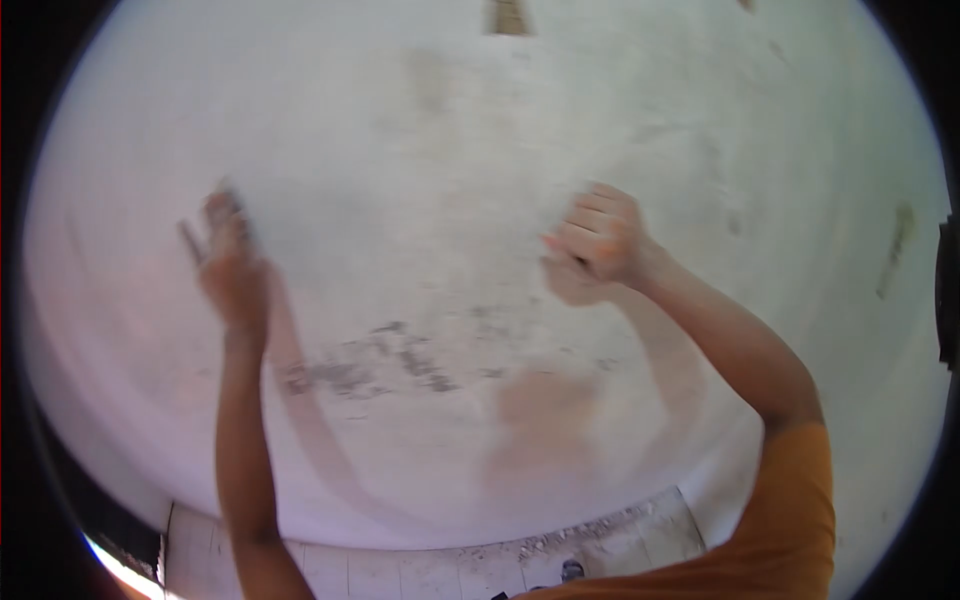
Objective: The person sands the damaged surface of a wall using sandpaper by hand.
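Note:
A whitish wall [420,230] with worn patches fills most of the view. My left hand [232,275] is raised against or close before it at the left, smeared by motion. One finger-like dark shape sticks out to its left, and a greyish dark patch shows by the fingertips; what that patch is I cannot make out. Further right, my right hand [605,235] is closed in a fist near the wall, its shadow just below. A small reddish spot shows at the fist's left edge. Whatever the fist holds, if anything, is hidden.
Dark scuffed marks [400,365] run across the wall's lower middle. A brown patch [508,17] shows at the top. Below lies a tiled floor [375,575] with crumbly debris [590,530] along the wall's foot. A dark object [946,290] stands at the right edge.

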`<state>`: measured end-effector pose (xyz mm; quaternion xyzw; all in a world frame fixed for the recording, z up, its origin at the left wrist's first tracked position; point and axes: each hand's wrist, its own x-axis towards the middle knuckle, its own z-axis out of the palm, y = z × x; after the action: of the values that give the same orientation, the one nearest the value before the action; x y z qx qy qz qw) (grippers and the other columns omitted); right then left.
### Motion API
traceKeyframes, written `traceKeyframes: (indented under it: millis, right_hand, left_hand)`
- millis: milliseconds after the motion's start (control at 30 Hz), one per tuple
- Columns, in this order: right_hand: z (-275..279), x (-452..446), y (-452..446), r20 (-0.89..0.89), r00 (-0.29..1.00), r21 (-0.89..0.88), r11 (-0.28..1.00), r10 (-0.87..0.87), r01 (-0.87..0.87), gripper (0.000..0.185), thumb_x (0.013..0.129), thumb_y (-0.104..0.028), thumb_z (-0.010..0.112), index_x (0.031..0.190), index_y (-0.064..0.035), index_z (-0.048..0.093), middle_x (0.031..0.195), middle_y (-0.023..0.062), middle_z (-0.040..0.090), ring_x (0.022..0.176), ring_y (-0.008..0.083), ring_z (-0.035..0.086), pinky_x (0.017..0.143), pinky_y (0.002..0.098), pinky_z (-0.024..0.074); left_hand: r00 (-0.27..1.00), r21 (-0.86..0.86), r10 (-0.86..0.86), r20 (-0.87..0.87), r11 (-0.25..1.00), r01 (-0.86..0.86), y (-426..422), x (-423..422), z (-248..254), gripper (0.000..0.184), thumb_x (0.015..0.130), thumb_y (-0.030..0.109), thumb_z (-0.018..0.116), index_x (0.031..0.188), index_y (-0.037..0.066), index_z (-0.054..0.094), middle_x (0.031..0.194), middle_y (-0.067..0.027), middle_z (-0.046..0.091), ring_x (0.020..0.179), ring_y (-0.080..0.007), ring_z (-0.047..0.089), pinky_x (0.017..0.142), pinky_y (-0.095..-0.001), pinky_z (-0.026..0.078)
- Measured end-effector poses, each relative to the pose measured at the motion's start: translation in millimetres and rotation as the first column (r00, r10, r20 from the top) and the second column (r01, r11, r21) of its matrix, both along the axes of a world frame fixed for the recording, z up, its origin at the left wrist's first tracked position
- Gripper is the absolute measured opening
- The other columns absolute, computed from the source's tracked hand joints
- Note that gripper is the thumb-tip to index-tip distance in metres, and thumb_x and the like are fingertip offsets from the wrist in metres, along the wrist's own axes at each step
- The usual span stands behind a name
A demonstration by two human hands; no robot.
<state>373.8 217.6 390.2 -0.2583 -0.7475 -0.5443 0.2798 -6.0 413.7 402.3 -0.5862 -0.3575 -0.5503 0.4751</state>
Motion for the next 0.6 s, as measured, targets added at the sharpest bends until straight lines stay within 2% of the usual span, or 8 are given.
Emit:
traceKeyframes:
  millis: [67, 133, 200, 267, 333, 433, 533, 600]
  right_hand:
    - [-2.6, -2.7, 10.2, 0.035, 0.999, 0.033, 0.999, 0.015, -0.016, 0.024, 0.066, -0.012, 0.068, 0.054, -0.0133, 0.048, 0.049, 0.0023, 0.044, 0.049, 0.0204, 0.046, 0.050, 0.0350, 0.0370]
    - [-3.4, -2.6, 11.4, 0.010, 0.999, 0.013, 0.999, 0.049, -0.049, 0.023, 0.065, -0.010, 0.066, 0.053, -0.0115, 0.047, 0.050, 0.0031, 0.042, 0.048, 0.0215, 0.045, 0.048, 0.0356, 0.0349]
    - [-0.6, -5.2, 11.8, 0.004, 0.998, 0.024, 0.998, 0.059, -0.060, 0.027, 0.069, -0.007, 0.063, 0.052, -0.0088, 0.041, 0.050, 0.0051, 0.040, 0.047, 0.0234, 0.043, 0.047, 0.0366, 0.0321]
    - [-0.9, -5.6, 13.5, 0.000, 0.997, 0.023, 0.997, 0.076, -0.076, 0.029, 0.071, -0.005, 0.061, 0.052, -0.0081, 0.039, 0.050, 0.0063, 0.039, 0.046, 0.0242, 0.041, 0.047, 0.0371, 0.0306]
    - [-0.8, -10.1, 16.9, -0.016, 0.995, 0.014, 0.995, 0.097, -0.097, 0.031, 0.075, -0.005, 0.058, 0.052, -0.0072, 0.037, 0.051, 0.0074, 0.038, 0.046, 0.0248, 0.039, 0.047, 0.0374, 0.0289]
    - [-0.3, -10.0, 14.3, -0.024, 0.997, -0.015, 0.998, 0.068, -0.068, 0.032, 0.081, -0.005, 0.053, 0.053, -0.0051, 0.036, 0.052, 0.0092, 0.036, 0.046, 0.0257, 0.037, 0.048, 0.0377, 0.0270]
    - [-1.7, -6.2, 16.2, -0.021, 0.998, -0.018, 0.998, 0.066, -0.066, 0.031, 0.081, -0.005, 0.053, 0.054, -0.0044, 0.037, 0.053, 0.0098, 0.038, 0.047, 0.0260, 0.037, 0.048, 0.0376, 0.0266]
    - [-2.5, -6.2, 16.2, -0.035, 0.995, -0.012, 0.995, 0.095, -0.095, 0.030, 0.081, -0.006, 0.052, 0.055, -0.0039, 0.038, 0.053, 0.0099, 0.038, 0.046, 0.0260, 0.037, 0.048, 0.0375, 0.0263]
  left_hand:
    - [0.993, 0.004, 0.039, 0.114, 0.999, -0.040, -2.6, -15.0, 34.9, 0.046, 0.089, 0.004, 0.047, 0.135, 0.007, 0.046, 0.136, -0.0042, 0.051, 0.125, -0.0184, 0.048, 0.114, -0.0523, 0.015]
    - [0.924, -0.103, 0.338, 0.177, 0.940, -0.324, 20.8, -61.4, 76.5, 0.053, 0.084, 0.002, 0.049, 0.136, 0.008, 0.045, 0.135, -0.0029, 0.052, 0.124, -0.0173, 0.049, 0.113, -0.0559, 0.015]
    - [0.930, -0.210, 0.261, 0.258, 0.955, -0.209, 20.9, -69.8, 92.3, 0.055, 0.080, 0.000, 0.050, 0.135, 0.005, 0.047, 0.135, -0.0056, 0.052, 0.122, -0.0208, 0.050, 0.113, -0.0562, 0.015]
    - [0.821, -0.068, 0.552, 0.148, 0.834, -0.548, 21.6, -40.1, 61.9, 0.054, 0.079, 0.000, 0.049, 0.134, 0.002, 0.047, 0.133, -0.0103, 0.053, 0.125, -0.0263, 0.048, 0.113, -0.0552, 0.016]
    - [0.994, 0.007, 0.039, 0.105, 0.999, -0.040, -5.8, -12.1, 21.5, 0.049, 0.082, 0.000, 0.045, 0.131, -0.001, 0.048, 0.127, -0.0165, 0.056, 0.122, -0.0320, 0.049, 0.113, -0.0538, 0.015]
    - [0.996, 0.043, -0.081, 0.045, 0.996, 0.079, -1.0, -21.2, 20.6, 0.045, 0.085, -0.002, 0.041, 0.129, -0.002, 0.050, 0.122, -0.0200, 0.059, 0.119, -0.0321, 0.052, 0.113, -0.0521, 0.015]
    - [0.975, 0.108, 0.025, 0.219, 0.993, -0.050, 25.4, -67.3, 90.7, 0.041, 0.086, -0.003, 0.040, 0.126, -0.003, 0.052, 0.118, -0.0223, 0.060, 0.113, -0.0330, 0.057, 0.114, -0.0514, 0.016]
    - [0.928, -0.095, -0.026, 0.371, 0.993, 0.066, 4.5, -60.0, 104.8, 0.040, 0.091, 0.005, 0.041, 0.129, -0.002, 0.050, 0.123, -0.0207, 0.057, 0.122, -0.0304, 0.050, 0.114, -0.0496, 0.014]
